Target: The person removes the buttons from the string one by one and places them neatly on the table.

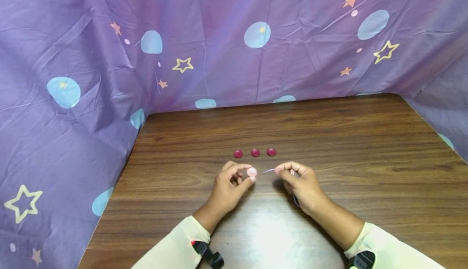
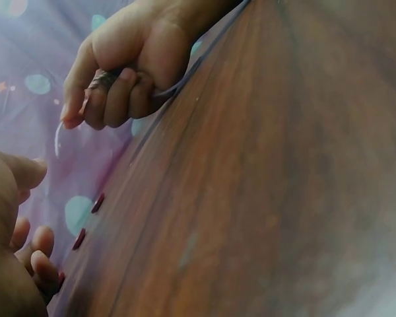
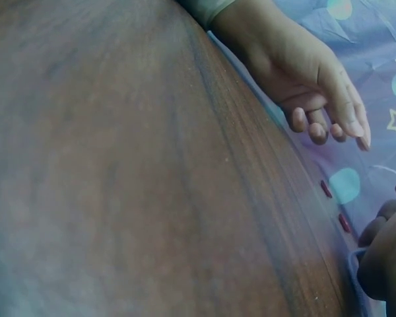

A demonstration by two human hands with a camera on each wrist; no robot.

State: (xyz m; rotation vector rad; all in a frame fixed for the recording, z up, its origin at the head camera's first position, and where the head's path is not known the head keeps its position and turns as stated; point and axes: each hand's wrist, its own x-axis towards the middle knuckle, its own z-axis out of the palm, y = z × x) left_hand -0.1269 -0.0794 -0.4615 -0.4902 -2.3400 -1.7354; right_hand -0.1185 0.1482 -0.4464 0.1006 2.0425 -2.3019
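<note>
A pale pink button [image 1: 252, 172] with small holes stands on edge between the thumb and index finger of my left hand [image 1: 226, 187]. My right hand [image 1: 301, 185] pinches a thin purple string [image 1: 269, 170] near its end; the free tip points left at the button, with a small gap between them. More of the string hangs below that palm. In the left wrist view, the right hand [image 2: 135, 66] has its other fingers curled, and the string's pale tip [image 2: 58, 140] bends downward. The left hand [image 3: 303, 79] shows in the right wrist view, its button hidden there.
Three dark red buttons, left [image 1: 238, 154], middle [image 1: 255, 152] and right [image 1: 271, 152], lie in a row just beyond the hands on the brown wooden table [image 1: 365, 139]. A purple patterned cloth [image 1: 219, 25] hangs behind the table and along its sides.
</note>
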